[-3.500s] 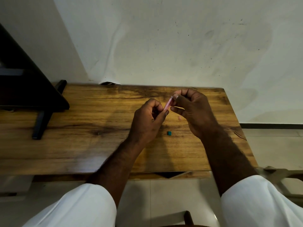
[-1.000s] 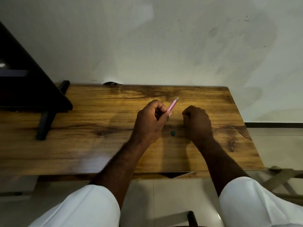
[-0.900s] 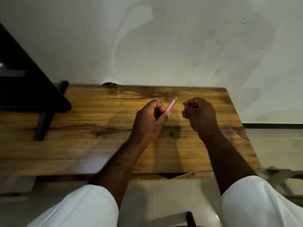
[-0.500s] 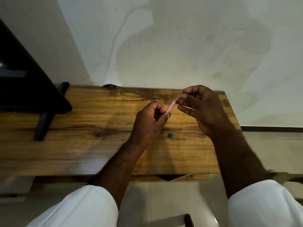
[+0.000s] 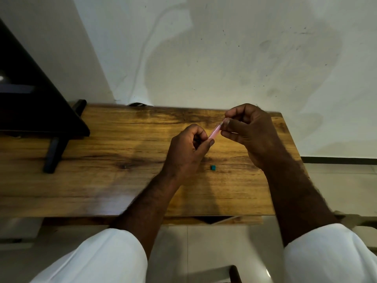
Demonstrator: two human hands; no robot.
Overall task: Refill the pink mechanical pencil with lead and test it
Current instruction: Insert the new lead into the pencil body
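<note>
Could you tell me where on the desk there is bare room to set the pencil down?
The widest bare patch on the wooden desk lies between the dark stand and the left hand, reaching the near edge. A narrower strip runs right of the right hand. It is crowded between the hands, around the pink pencil and small teal piece.

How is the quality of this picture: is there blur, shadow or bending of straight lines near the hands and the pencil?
In the head view the right hand and the upper end of the pink pencil are softened by motion blur; the left hand looks sharper. Both arms cast soft shadows on the wooden table. The wide lens curves the table's far edge. The small teal piece stays clear.
</note>
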